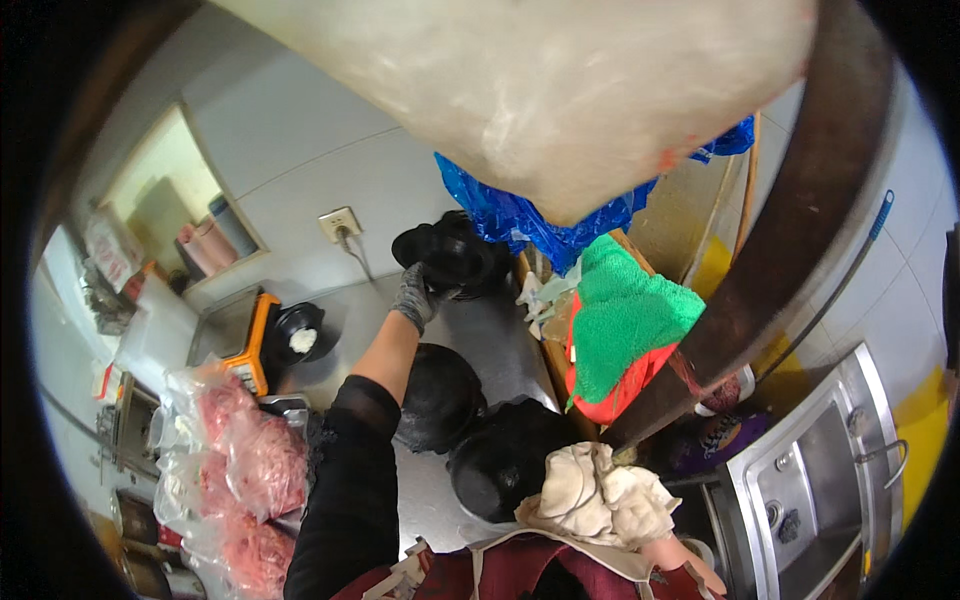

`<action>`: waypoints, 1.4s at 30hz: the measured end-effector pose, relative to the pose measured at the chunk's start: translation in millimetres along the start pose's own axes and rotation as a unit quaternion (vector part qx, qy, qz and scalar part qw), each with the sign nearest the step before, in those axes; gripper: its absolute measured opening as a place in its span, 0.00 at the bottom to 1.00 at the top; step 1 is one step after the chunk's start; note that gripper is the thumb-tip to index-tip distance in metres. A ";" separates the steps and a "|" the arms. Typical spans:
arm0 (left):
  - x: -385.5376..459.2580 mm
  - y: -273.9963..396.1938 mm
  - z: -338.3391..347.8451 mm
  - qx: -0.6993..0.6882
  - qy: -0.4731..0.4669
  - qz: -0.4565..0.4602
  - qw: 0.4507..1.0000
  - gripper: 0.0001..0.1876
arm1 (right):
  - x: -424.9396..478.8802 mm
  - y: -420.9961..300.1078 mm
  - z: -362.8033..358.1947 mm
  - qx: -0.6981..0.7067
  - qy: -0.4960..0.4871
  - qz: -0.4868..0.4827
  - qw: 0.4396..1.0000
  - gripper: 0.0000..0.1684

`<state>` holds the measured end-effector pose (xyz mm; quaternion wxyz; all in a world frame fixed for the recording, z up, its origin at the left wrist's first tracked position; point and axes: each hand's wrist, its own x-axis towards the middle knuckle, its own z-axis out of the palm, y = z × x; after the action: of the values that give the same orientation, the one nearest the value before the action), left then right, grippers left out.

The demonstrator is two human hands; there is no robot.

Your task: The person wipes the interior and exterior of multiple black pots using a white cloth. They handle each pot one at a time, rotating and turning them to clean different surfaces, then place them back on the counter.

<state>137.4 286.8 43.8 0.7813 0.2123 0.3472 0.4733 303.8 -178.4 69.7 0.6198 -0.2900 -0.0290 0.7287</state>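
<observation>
My left hand (418,296), in a grey knit glove, reaches to the far end of the metal counter and grips the rim of a black bowl (420,244). That bowl is against a group of other dark bowls (472,262). Close to my body, a crumpled cream cloth (592,495) covers most of my right hand (660,551); the hand appears to hold it, though the fingers are hidden. Beneath my left forearm lies a rounded black pot (439,397). Another black pot (495,472) is beside it, just left of the cloth.
An orange scale (255,345) stands left, near a black bowl (289,334) with something white inside. Plastic bags of pinkish-red meat (255,457) are piled nearer. Green cloth (630,315) hangs right, beside a dark post (750,300). A large pale bag (540,97) hangs overhead. A metal sink (806,465) is right.
</observation>
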 end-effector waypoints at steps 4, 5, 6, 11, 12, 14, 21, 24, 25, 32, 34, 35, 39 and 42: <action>49.2 1.1 -35.2 0.506 0.148 0.258 0.809 0.34 | 1.5 -7.6 -10.9 -0.022 0.050 -0.007 0.999 0.26; 40.0 -3.6 -29.8 0.572 0.192 0.277 0.748 0.37 | 2.5 -7.9 -11.7 -0.025 0.055 -0.017 0.998 0.26; 13.2 -6.6 -15.9 0.635 0.232 0.287 0.679 0.40 | 1.4 -5.9 -11.4 -0.032 0.063 -0.028 0.997 0.26; -148.2 -12.7 -10.5 0.353 -0.071 0.173 0.917 0.24 | -5.0 -1.7 -2.9 -0.073 0.076 -0.098 0.990 0.26; -174.0 -19.6 -57.3 0.466 -0.082 0.245 0.846 0.21 | -3.9 -5.6 10.1 -0.101 0.077 -0.097 0.987 0.26; -218.4 -61.5 -133.0 0.491 -0.075 0.258 0.829 0.17 | 1.4 -9.9 8.5 -0.131 0.050 -0.113 0.984 0.26; -302.2 -161.5 -186.8 0.321 0.095 -0.055 0.941 0.19 | 40.1 -9.6 38.4 -0.371 -0.042 -0.254 0.892 0.26; -275.6 -195.3 -215.8 0.405 0.087 0.027 0.910 0.17 | 58.3 2.6 36.3 -0.473 -0.059 -0.278 0.834 0.28; -263.3 -204.4 -227.3 0.413 0.087 0.040 0.905 0.17 | 65.6 7.3 32.8 -0.522 -0.066 -0.300 0.796 0.28; -263.2 -178.4 -199.1 0.357 0.157 -0.155 0.908 0.18 | 83.2 41.9 -15.9 -0.632 -0.086 -0.291 0.713 0.28; -293.8 -167.8 -178.1 0.311 0.171 -0.110 0.928 0.23 | 76.6 40.9 -11.6 -0.573 -0.085 -0.270 0.769 0.27; -301.7 -166.5 -174.1 0.287 0.144 -0.057 0.945 0.24 | 70.3 37.4 -6.3 -0.533 -0.081 -0.244 0.806 0.27; -333.9 -153.5 -154.2 0.229 0.037 0.009 0.973 0.28 | 62.9 35.7 -5.4 -0.389 -0.065 -0.214 0.894 0.26; -351.8 -151.9 -118.1 0.120 -0.094 0.050 0.987 0.32 | 72.9 34.8 -17.8 -0.378 -0.075 -0.236 0.892 0.26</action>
<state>30.2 -95.0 -15.4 0.7548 0.3648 0.3155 0.4446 276.5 -125.0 12.7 0.6130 -0.4315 -0.4159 0.5149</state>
